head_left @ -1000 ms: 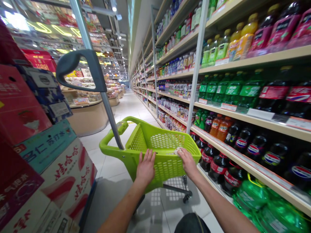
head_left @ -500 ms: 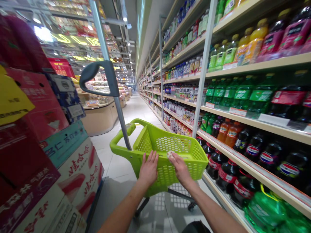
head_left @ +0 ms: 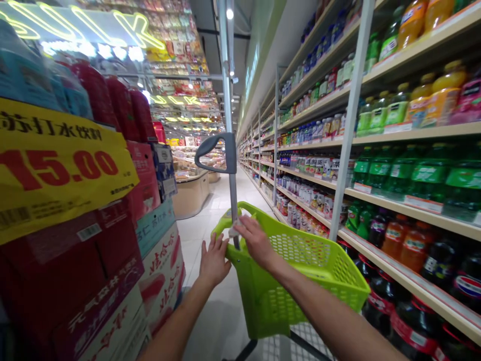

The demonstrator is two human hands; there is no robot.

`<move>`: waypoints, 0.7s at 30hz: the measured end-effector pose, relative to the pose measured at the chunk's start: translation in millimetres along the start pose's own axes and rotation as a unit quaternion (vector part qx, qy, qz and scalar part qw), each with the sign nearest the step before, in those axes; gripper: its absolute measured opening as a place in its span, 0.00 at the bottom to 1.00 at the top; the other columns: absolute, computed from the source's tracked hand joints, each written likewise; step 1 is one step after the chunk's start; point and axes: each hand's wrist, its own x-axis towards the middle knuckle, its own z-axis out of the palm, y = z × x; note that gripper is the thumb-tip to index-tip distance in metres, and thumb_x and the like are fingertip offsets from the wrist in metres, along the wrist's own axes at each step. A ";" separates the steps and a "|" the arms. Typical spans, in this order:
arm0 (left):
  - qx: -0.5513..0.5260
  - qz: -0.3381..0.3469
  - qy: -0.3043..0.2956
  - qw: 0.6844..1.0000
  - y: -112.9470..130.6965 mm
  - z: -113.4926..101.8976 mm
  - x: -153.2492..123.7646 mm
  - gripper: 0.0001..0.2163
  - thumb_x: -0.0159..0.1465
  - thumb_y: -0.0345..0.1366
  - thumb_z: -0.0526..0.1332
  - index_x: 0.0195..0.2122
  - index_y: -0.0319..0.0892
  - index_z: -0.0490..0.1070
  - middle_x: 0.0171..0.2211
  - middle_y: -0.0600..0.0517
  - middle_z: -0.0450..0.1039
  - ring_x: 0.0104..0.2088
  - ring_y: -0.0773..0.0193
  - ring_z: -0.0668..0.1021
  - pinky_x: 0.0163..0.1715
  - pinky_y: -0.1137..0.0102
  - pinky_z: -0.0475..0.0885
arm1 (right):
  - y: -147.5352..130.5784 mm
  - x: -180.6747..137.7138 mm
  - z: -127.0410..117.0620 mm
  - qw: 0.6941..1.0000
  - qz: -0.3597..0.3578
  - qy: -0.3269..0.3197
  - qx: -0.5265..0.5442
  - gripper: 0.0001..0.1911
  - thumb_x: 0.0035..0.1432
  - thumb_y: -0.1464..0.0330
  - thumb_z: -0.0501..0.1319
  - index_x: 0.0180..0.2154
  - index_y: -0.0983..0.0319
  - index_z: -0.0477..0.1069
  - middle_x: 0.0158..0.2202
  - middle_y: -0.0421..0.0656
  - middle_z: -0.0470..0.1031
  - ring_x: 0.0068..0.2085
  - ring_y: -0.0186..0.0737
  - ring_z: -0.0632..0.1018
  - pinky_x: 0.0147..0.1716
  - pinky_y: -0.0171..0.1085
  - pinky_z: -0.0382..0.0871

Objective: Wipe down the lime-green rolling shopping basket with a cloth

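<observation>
A lime green plastic shopping basket (head_left: 319, 271) on a wheeled frame stands in the aisle in front of me. Its grey pull handle (head_left: 218, 150) rises on a metal pole from the basket's near-left corner. My left hand (head_left: 213, 260) lies flat against the outer left side of the basket's rim, fingers stretched up. My right hand (head_left: 255, 239) presses a small white cloth (head_left: 233, 230) onto the rim at the foot of the pole, fingers curled over it.
Stacked drink cartons (head_left: 112, 260) with a yellow price sign (head_left: 56, 165) crowd the left. Long shelves of soft-drink bottles (head_left: 406, 165) run along the right. The tiled aisle floor (head_left: 225, 200) stretches ahead towards a curved counter (head_left: 190, 193).
The view has shifted left and nearer the cartons. Both hands moved from the basket's near side to its corner by the handle pole, the right hand still carrying the cloth.
</observation>
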 end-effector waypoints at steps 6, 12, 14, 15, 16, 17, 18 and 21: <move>-0.017 0.014 -0.018 1.000 -1.4 -2.3 -6.2 0.30 0.54 0.35 0.52 0.60 0.38 0.49 0.62 0.48 0.46 0.62 0.56 0.47 0.59 0.51 0.40 | 8.6 109.1 -36.0 0.984 -0.117 0.083 -0.106 0.19 0.60 0.77 0.47 0.50 0.61 0.66 0.58 0.44 0.59 0.62 0.41 0.50 0.58 0.48 0.48; -0.020 0.025 -0.022 0.999 4.3 -2.1 -6.1 0.31 0.54 0.36 0.52 0.60 0.37 0.49 0.63 0.47 0.45 0.62 0.56 0.46 0.59 0.50 0.41 | 28.9 -3.2 3.7 0.943 -0.288 -0.100 -0.135 0.17 0.59 0.75 0.51 0.50 0.63 0.65 0.56 0.46 0.63 0.61 0.41 0.54 0.56 0.46 0.56; -0.017 0.027 -0.021 0.999 5.9 -1.8 -5.5 0.31 0.54 0.36 0.52 0.60 0.37 0.48 0.63 0.47 0.44 0.62 0.55 0.46 0.59 0.50 0.41 | 31.6 -14.0 3.0 0.941 -0.290 -0.106 -0.137 0.17 0.58 0.74 0.52 0.50 0.63 0.65 0.56 0.47 0.63 0.61 0.42 0.53 0.55 0.46 0.57; -0.015 0.026 -0.019 0.999 6.5 -1.5 -5.2 0.31 0.54 0.36 0.52 0.60 0.37 0.48 0.63 0.47 0.44 0.62 0.55 0.46 0.59 0.50 0.41 | 32.6 -8.2 -1.8 0.947 -0.275 -0.090 -0.140 0.17 0.58 0.75 0.52 0.49 0.64 0.65 0.56 0.47 0.62 0.61 0.43 0.52 0.55 0.46 0.57; -0.013 0.027 -0.017 0.999 6.9 -1.2 -4.9 0.31 0.54 0.36 0.52 0.60 0.37 0.48 0.63 0.47 0.44 0.62 0.55 0.46 0.59 0.50 0.41 | 33.7 2.9 -8.5 0.956 -0.249 -0.063 -0.143 0.17 0.58 0.76 0.52 0.49 0.64 0.65 0.57 0.48 0.61 0.62 0.44 0.50 0.56 0.47 0.56; -0.011 0.028 -0.014 0.999 7.1 -0.9 -4.7 0.31 0.55 0.36 0.52 0.60 0.37 0.47 0.63 0.47 0.43 0.62 0.55 0.45 0.59 0.49 0.41 | 34.9 16.7 -15.8 0.964 -0.222 -0.034 -0.146 0.17 0.57 0.77 0.51 0.49 0.64 0.66 0.57 0.49 0.60 0.62 0.44 0.49 0.56 0.49 0.54; -0.009 0.029 -0.012 0.999 7.1 -0.7 -4.7 0.30 0.55 0.36 0.52 0.60 0.37 0.47 0.63 0.47 0.43 0.62 0.56 0.46 0.59 0.49 0.41 | 36.2 29.8 -22.2 0.969 -0.197 -0.009 -0.147 0.18 0.58 0.77 0.50 0.49 0.64 0.66 0.58 0.49 0.59 0.62 0.44 0.47 0.56 0.50 0.53; -0.005 0.038 -0.013 0.999 6.6 -1.0 -5.2 0.30 0.55 0.35 0.52 0.60 0.37 0.47 0.63 0.47 0.43 0.62 0.56 0.46 0.58 0.48 0.41 | 39.7 38.4 -24.0 0.975 -0.175 0.006 -0.138 0.19 0.58 0.78 0.49 0.49 0.63 0.66 0.58 0.47 0.60 0.63 0.42 0.47 0.57 0.49 0.52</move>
